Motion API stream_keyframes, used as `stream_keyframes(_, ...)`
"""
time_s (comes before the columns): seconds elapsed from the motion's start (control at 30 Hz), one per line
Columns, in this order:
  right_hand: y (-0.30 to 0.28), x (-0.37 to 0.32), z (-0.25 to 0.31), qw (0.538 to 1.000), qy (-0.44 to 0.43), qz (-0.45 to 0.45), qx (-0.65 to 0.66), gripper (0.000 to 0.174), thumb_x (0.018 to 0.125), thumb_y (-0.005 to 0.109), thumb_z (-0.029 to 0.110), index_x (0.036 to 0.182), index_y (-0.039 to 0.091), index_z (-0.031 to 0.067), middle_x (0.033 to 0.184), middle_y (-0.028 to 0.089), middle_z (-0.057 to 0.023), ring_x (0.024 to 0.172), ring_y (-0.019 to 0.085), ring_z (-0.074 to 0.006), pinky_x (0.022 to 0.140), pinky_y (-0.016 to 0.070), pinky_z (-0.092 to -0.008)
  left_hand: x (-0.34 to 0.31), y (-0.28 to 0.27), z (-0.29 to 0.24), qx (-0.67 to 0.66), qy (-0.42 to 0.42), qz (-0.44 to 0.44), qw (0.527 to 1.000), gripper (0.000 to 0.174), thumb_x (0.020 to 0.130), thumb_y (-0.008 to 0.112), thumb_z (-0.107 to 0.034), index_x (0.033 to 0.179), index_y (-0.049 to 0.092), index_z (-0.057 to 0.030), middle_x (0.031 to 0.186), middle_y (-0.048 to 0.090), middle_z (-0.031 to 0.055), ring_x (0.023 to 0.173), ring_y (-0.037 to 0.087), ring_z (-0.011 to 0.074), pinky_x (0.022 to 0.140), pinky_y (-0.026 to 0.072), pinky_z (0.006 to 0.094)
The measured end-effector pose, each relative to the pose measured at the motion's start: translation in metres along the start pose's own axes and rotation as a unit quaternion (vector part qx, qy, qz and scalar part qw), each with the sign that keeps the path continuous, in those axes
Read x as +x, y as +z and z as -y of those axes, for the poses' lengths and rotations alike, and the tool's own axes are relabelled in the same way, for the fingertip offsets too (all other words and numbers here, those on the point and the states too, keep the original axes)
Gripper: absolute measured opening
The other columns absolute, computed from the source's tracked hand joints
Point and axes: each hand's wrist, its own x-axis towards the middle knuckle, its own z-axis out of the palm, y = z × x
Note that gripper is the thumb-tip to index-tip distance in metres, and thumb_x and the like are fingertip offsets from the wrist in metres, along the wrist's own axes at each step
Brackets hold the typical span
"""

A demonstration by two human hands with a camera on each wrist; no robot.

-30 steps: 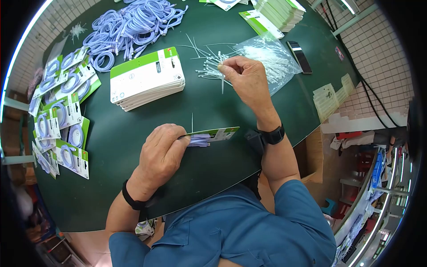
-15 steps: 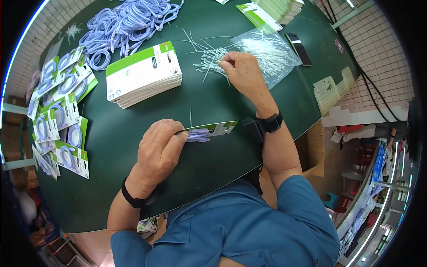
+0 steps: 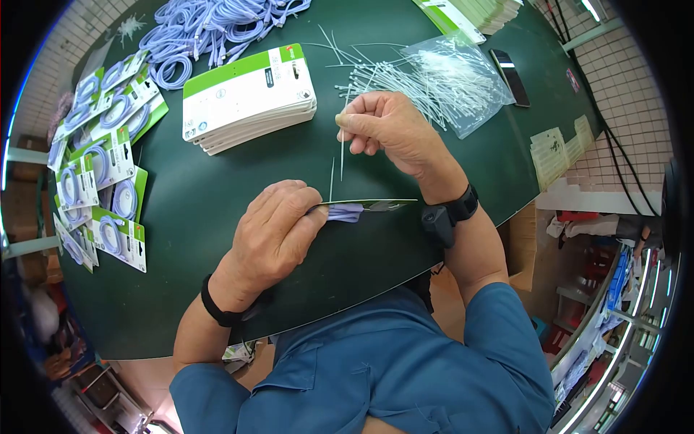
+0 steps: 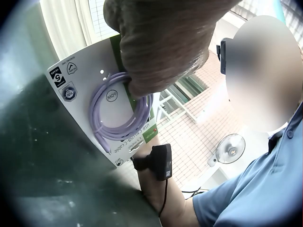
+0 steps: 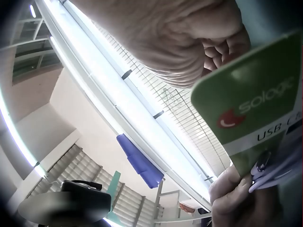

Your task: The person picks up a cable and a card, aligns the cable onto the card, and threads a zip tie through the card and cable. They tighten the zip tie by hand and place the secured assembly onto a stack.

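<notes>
The dark green counter point(image 3: 191, 192) stands beside a tiled wall point(image 3: 627, 108); a clear bag point(image 3: 499, 94) far right holds white ties point(image 3: 452, 72). Near centre, the left hand point(image 3: 278, 235) grips a card point(image 4: 78, 92) with a purple cable point(image 4: 96, 111); the right hand point(image 3: 397, 134) pinches a single tie point(image 3: 342, 160).

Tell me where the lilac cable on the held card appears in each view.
Head: lilac cable at centre, right of the left hand.
Left wrist: lilac cable coiled left of centre.
Right wrist: lilac cable cut off at right edge, below mid-height.
Shared landmark: the card bearing it.
</notes>
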Motion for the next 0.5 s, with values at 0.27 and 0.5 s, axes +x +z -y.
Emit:
stream_keyframes(0.27,0.009,0.001,-0.005,0.998,0.03,0.016,-0.044,0.019,0.096,0.077,0.022,0.094,0.073,0.0033,0.083,0.075,-0.0034,0.067,0.067,-0.0045,0.057,0.0486,-0.0164,0.003,0.001,0.005,-0.011,0.014,-0.015,1.0,0.02,0.073,0.077,0.0,0.088,0.066,0.0045,0.093,0.065,0.0148,0.086,0.069,0.0319,0.079,0.06,0.042)
stream_keyframes(0.5,0.012,0.0,-0.012,0.997,-0.005,0.033,-0.066,0.02,0.094,0.078,0.026,0.09,0.074,0.0062,0.081,0.075,-0.0004,0.067,0.065,-0.0031,0.059,0.0464,-0.0165,-0.001,0.006,0.006,-0.017,0.016,-0.025,0.999,0.019,0.072,0.077,0.0,0.086,0.066,0.0049,0.091,0.065,0.015,0.082,0.069,0.0318,0.075,0.0595,0.0414)
